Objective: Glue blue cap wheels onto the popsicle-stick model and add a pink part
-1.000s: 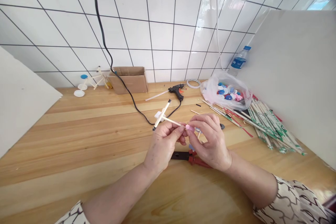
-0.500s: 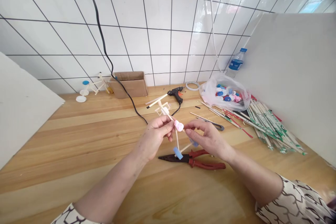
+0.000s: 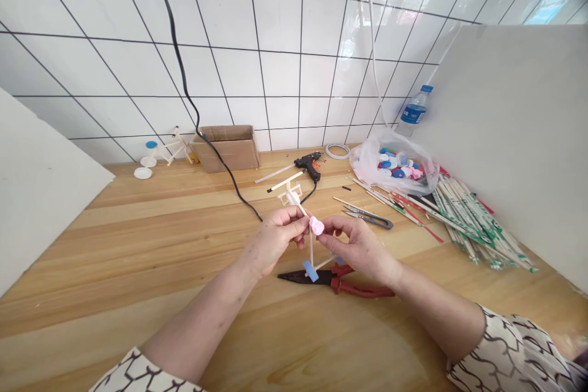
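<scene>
Over the middle of the table, my left hand (image 3: 271, 242) pinches a small frame of wooden sticks (image 3: 303, 206), with a white cap fixed near its far end. A pink bottle cap (image 3: 316, 226) sits on the frame between my hands. Thumb and fingertips of my right hand (image 3: 362, 248) are closed at the cap's right edge. Below my hands, two stick legs run down and right, with a blue cap (image 3: 311, 271) at the near end and another partly hidden behind my right fingers. Red-handled long-nose pliers (image 3: 361, 290) lie under the frame.
Behind the frame lies a black glue gun (image 3: 309, 164), its cable running over the table. A cardboard box (image 3: 232, 150) and a stick model (image 3: 171, 150) stand by the wall. To the right are snips (image 3: 367, 217), a bag of caps (image 3: 395, 162) and wrapped chopsticks (image 3: 478, 220).
My right hand has moved left, its fingertips now against the pink cap. The frame has shifted slightly right and down with my left hand still holding it.
</scene>
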Available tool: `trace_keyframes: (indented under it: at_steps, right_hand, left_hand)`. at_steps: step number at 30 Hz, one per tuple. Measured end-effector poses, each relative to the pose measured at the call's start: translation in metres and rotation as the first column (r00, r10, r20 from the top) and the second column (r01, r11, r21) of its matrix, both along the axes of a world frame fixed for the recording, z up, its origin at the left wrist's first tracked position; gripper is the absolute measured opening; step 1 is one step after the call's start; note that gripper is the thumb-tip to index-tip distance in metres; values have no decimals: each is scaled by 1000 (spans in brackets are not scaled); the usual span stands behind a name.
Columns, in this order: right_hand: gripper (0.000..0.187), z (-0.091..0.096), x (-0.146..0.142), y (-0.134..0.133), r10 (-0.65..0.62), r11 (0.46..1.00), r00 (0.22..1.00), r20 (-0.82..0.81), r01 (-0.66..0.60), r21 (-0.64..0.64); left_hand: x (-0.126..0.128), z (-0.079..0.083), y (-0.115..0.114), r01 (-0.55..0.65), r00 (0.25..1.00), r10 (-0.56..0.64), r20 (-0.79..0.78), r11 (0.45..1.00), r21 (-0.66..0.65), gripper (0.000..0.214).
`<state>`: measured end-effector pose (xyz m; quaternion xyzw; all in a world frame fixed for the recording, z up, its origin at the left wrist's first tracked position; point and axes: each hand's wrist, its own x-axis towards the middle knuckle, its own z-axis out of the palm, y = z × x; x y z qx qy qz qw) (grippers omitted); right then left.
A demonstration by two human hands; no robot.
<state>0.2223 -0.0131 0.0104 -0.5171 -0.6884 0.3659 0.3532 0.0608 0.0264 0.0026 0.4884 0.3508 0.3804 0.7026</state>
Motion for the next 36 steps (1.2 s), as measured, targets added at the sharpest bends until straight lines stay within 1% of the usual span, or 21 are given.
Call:
trace_keyframes:
  at_steps: [4, 8, 10, 13, 15, 17, 20, 23, 27, 31, 36]
  right_hand:
    - [16, -5, -3, 6, 7, 1000, 999, 41, -7, 5]
    - [15, -3, -3, 10, 5, 1000, 999, 42, -7, 27]
    - [16, -2, -2, 10, -40, 998, 999, 21, 39, 51]
    - [15, -1, 1, 8, -175, 979, 985, 4, 173, 110]
    - [15, -1, 1, 7, -255, 951, 967, 4, 250, 181]
    - [15, -2, 0, 5, -292, 917, 956, 22, 273, 290]
    - [11, -2, -5, 2, -288, 859, 955, 68, 227, 459]
    - [6, 0, -10, 0, -279, 822, 952, 126, 169, 543]
    - [7, 2, -12, -1, -290, 815, 942, 168, 151, 560]
    - [8, 1, -13, -2, -292, 806, 943, 158, 154, 571]
    - [8, 0, -13, -2, -278, 801, 950, 143, 147, 580]
  left_hand:
    - [3, -7, 4, -22, 1000, 22, -5, 1000, -5, 17]
    - [3, -11, 9, -43, 999, 43, -2, 999, 4, 17]
    - [2, -11, 10, -58, 998, 58, 2, 998, 12, 17]
    - [3, -10, 8, -91, 996, 91, 9, 995, 32, 17]
    - [5, -9, 6, -119, 993, 118, 14, 992, 52, 17]
    - [7, -8, 3, -142, 990, 141, 18, 987, 71, 17]
    - [11, -9, -1, -169, 986, 168, 18, 980, 106, 16]
    - [12, -9, -5, -163, 986, 166, -2, 975, 150, 18]
    - [13, -10, -8, -137, 990, 142, -17, 974, 178, 18]
    - [13, -11, -10, -150, 988, 152, 1, 973, 176, 18]
    - [14, -13, -12, -131, 991, 134, -5, 976, 176, 18]
